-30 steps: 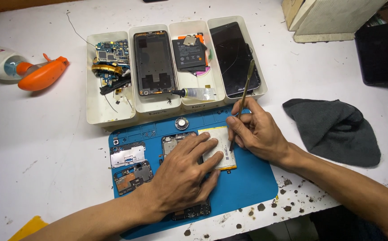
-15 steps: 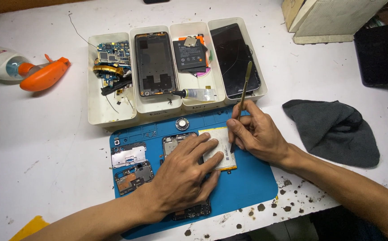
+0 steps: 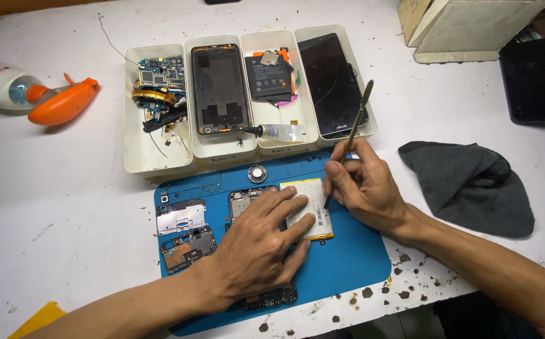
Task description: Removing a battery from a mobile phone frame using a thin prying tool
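Note:
An opened phone (image 3: 247, 202) lies on a blue work mat (image 3: 347, 263), with its pale battery (image 3: 310, 201) exposed. My left hand (image 3: 260, 245) lies flat on the phone, fingers spread over the battery's left side. My right hand (image 3: 366, 185) grips a thin metal pry tool (image 3: 352, 135) like a pen. The tool's lower tip touches the battery's right edge, and its upper end points up over the trays.
Two loose phone parts (image 3: 182, 233) lie on the mat's left. Behind it stand several white trays (image 3: 159, 160) holding circuit boards, a phone frame, a battery and a dark screen. A grey cloth (image 3: 473, 185) lies right, an orange-capped bottle (image 3: 34, 94) far left.
Barely anything differs. My right hand and the pry tool have shifted very slightly at the battery's right edge; my left hand stays pressed on the phone.

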